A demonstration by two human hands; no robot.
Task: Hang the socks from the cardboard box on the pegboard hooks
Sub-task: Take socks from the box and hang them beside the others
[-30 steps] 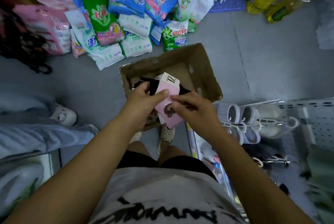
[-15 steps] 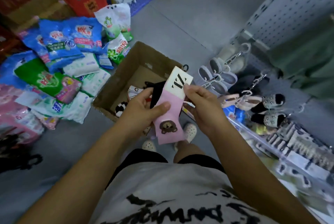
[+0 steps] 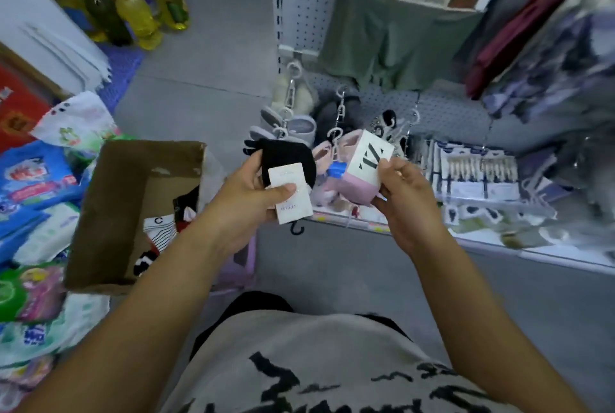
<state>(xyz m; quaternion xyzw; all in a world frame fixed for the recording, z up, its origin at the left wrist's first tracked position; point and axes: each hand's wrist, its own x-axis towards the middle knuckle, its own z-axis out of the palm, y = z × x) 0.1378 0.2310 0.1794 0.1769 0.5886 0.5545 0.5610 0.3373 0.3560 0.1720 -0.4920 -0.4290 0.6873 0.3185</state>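
Soft and light, the pink socks (image 3: 357, 184) should handle best by their stiff card band, which our right hand (image 3: 407, 201) pinches. Our left hand (image 3: 243, 203) grips the black socks (image 3: 286, 154). The pegboard hooks (image 3: 334, 134) lie just beyond both hands.

The scene is lit by soft, diffuse indoor light with a cool, rather dim cast, and the grey floor (image 3: 216, 56) is rendered flat and even. The sharpest detail is kept in the middle, on the cards of the black socks (image 3: 286, 156) and pink socks (image 3: 357, 186). Heavy smearing is seen on the hanging clothes (image 3: 549, 56) at the far right and the oil bottles (image 3: 133, 9) at the far left. The forearms (image 3: 149, 312) are stretched toward the near corners by the wide lens.
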